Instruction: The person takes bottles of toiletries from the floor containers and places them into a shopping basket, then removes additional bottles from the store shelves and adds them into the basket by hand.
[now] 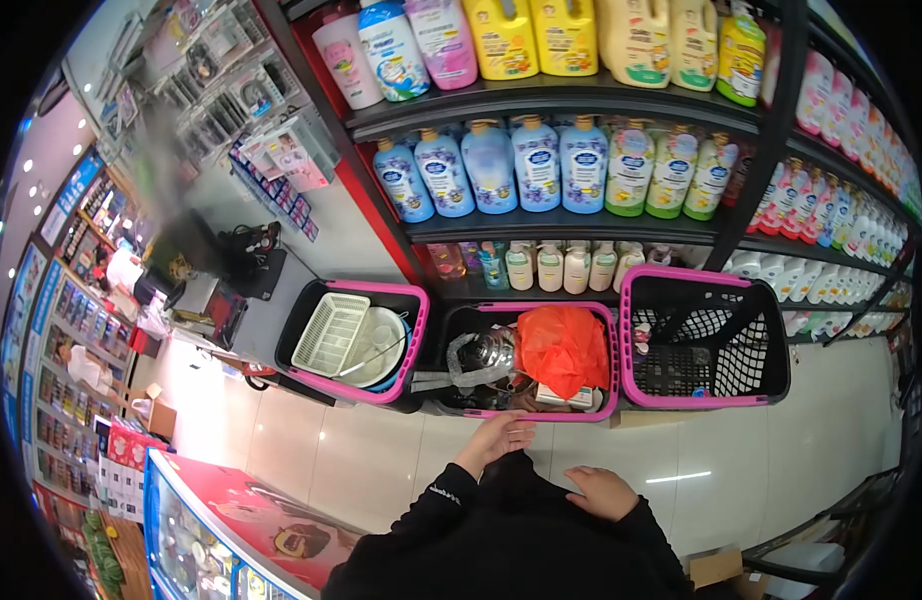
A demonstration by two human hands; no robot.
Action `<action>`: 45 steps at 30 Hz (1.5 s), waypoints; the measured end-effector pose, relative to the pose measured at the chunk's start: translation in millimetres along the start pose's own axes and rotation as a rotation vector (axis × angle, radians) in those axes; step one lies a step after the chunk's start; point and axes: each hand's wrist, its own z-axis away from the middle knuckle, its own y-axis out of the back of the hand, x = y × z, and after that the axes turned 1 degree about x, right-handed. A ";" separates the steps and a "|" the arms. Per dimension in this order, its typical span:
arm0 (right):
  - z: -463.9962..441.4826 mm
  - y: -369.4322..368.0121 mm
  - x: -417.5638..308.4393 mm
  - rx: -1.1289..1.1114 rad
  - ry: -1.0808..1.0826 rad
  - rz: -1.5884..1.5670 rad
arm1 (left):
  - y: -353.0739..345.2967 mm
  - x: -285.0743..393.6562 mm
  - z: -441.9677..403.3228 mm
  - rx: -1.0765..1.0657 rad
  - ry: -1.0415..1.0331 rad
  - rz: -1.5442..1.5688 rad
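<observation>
Item one: the middle basket [614,362], black with a pink rim, on the far side of both hands; its long axis runs left to right across our view. Contents: a red bag [563,348] at the right end, a shiny clear piece [493,352] at the left.

Item two: our left hand [497,440], the nearer one, just short of the front rim. Fingers extended, grasping nothing we can see; whether a fingertip touches the rim, we cannot tell.

Item three: our right hand [601,493], farther back and to the right, fingers loosely bent, nothing visible in it.

Flanking: the left basket [418,335], bearing a pale plastic rack [331,333]; the right basket [627,340], with lattice walls.
</observation>
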 end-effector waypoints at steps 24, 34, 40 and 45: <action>-410.5 24.8 89.5 0.126 -0.094 -0.151 | 123.3 233.9 -207.9 0.178 0.048 0.474; -512.9 25.6 124.5 0.315 -0.365 -0.030 | 164.6 240.0 -352.3 0.224 -0.058 0.502; -535.3 10.6 149.2 0.411 -0.304 0.021 | 149.1 264.8 -364.7 0.176 -0.051 0.490; -541.8 8.4 150.9 0.281 -0.377 0.014 | 138.6 273.9 -369.6 0.174 -0.061 0.519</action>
